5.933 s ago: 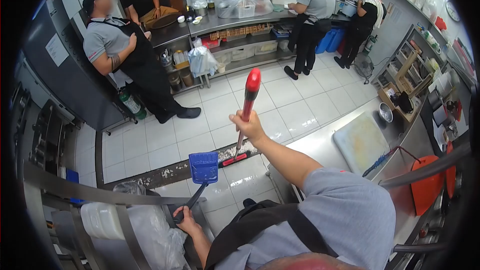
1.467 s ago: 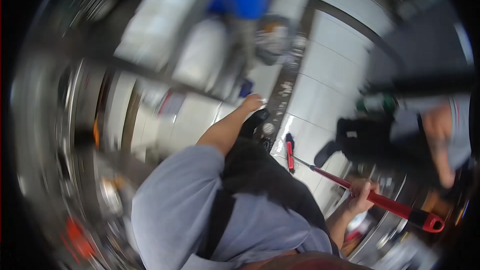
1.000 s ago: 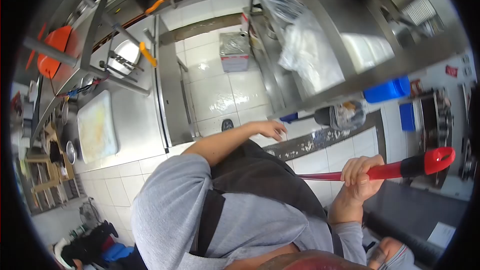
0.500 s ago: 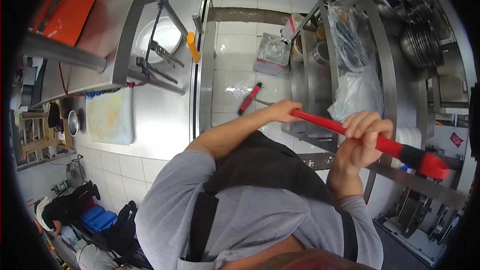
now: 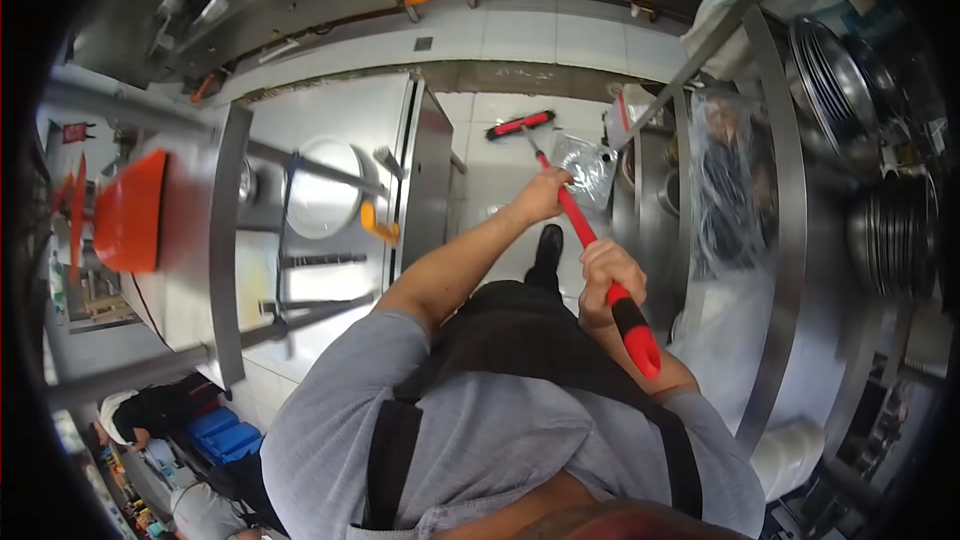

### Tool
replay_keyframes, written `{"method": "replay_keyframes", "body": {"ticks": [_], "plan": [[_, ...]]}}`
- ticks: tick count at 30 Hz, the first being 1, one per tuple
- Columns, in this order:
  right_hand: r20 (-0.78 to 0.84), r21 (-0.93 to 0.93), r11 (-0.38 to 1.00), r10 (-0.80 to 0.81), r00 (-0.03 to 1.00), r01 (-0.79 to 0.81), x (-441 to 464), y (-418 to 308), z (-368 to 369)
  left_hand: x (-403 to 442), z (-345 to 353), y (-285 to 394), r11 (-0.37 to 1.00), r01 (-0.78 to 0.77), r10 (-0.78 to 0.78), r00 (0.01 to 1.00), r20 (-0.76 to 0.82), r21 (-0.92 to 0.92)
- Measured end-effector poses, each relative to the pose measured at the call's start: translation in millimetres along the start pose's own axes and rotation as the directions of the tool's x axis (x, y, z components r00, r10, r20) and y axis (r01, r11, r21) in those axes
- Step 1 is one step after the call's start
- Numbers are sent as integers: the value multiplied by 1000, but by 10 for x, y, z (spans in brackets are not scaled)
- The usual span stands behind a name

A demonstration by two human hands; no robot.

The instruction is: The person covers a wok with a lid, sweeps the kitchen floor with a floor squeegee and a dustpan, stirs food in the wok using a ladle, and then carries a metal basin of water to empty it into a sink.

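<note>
A long-handled floor brush with a red pole slants away from my body. Its red-and-black head rests on the white tiles near the far floor channel. Lower on the pole, my left hand is wrapped round the red shaft. My right hand grips it higher up, just below the black band and red end cap. To the right of the brush head stands a clear plastic-covered container on the floor, close to the pole.
On the left is a steel counter with a white round basin and an orange board. A steel shelf with stacked pans lines the right. Two people are at the lower left.
The brush head has moved farther forward and turned more crosswise. My right hand and the pole's end have swung left, closer to my body. My view has shifted forward along the aisle.
</note>
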State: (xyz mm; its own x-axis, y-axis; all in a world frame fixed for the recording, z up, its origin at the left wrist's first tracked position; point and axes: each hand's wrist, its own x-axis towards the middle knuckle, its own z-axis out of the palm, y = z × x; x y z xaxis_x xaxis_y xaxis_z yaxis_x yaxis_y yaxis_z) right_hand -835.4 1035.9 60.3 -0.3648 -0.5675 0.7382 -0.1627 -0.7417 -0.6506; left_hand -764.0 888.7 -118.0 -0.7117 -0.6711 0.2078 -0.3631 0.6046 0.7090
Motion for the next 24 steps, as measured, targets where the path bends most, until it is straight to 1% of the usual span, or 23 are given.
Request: {"method": "replay_keyframes", "body": {"ticks": [1,2,3,5,6,7,9,10,11,13,15,16,17,18,19,20,21,22,23,24], "plan": [[-17,-51,998,46,999,-47,103,192,-17,129,-46,17,998,12,-15,998,-62,-54],[-22,-72,997,33,999,-34,252,410,-31,306,-162,67,997,-19,15,999,-48,-75],[-18,-99,990,101,995,-102,397,539,-63,438,-276,130,998,-12,9,999,-49,-66],[-7,-162,971,175,985,-174,667,842,-141,690,-539,329,989,-18,-11,981,-195,-144],[2,-211,948,244,970,-239,817,929,-166,728,-621,274,986,28,-61,979,-196,-165],[6,-225,941,260,966,-252,917,1089,-202,691,-671,172,986,25,-58,978,-201,-163],[-40,-252,924,285,958,-286,1237,1269,-159,509,-730,-130,960,264,-276,943,-183,-91],[-27,-247,932,266,964,-264,1383,1366,-152,401,-815,-239,888,450,-453,891,-17,-93],[2,-267,930,261,965,-251,1523,1474,-145,265,-888,-361,784,618,-605,782,146,-64],[41,-279,931,254,966,-233,1763,1648,-73,-30,-888,-726,667,745,-714,642,281,-7],[5,-252,936,257,966,-247,2014,1813,28,-166,-982,-889,573,813,-770,577,272,-105],[-29,-261,937,232,972,-232,2121,1889,97,-112,-1066,-929,588,801,-758,593,272,-107],[-39,-277,937,212,976,-215,2209,1974,120,-21,-1152,-954,543,818,-772,575,269,-190],[-42,-225,936,267,963,-270,2263,2063,126,73,-1220,-978,493,827,-784,557,275,-269],[-43,-170,934,313,949,-316,2331,2149,149,179,-1279,-1050,522,811,-764,583,278,-265],[-62,-204,941,261,963,-268,2390,2228,183,340,-1376,-1145,560,785,-741,617,265,-265],[-97,-204,942,253,963,-268,2437,2267,211,512,-1474,-1263,594,759,-719,650,248,-267],[-114,-180,943,262,958,-279,2478,2320,239,710,-1607,-1347,600,729,-692,679,243,-330],[-126,-156,942,280,952,-298,2495,2370,258,903,-1746,-1414,630,665,-650,734,197,-400],[-126,-136,943,289,949,-305,2504,2412,278,1073,-1880,-1488,650,641,-643,750,155,-408]]}}
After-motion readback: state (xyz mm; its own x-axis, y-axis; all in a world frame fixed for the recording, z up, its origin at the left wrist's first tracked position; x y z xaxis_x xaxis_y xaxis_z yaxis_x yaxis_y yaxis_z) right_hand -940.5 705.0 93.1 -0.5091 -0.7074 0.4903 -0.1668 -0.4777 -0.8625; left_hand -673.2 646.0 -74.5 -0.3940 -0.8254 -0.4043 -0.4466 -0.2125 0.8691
